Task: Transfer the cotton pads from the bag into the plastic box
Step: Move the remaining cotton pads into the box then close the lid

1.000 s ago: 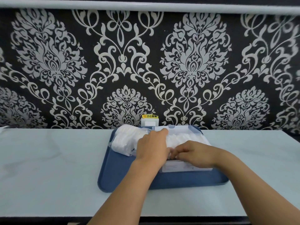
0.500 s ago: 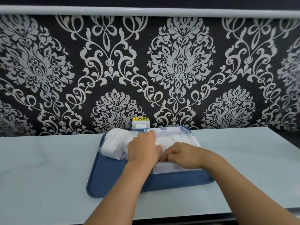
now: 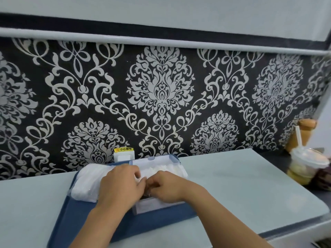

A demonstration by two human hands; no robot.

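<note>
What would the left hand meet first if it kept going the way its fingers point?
Probably the cotton pads in the plastic box, just ahead of the left hand; depth is unclear.

A blue tray [image 3: 75, 222] lies on the pale counter [image 3: 241, 185], its far edge close to the wall. That wall carries black wallpaper [image 3: 161, 90] with a silver damask pattern. Just behind the tray, a white wall socket [image 3: 124, 156] sits low on the wallpaper, topped by a yellow warning sticker [image 3: 124, 149] (its characters are too small to read). Well to the right of the tray, beyond the counter's edge, stands a lidded plastic cup [image 3: 304, 165] with a white straw [image 3: 298, 136].
</note>
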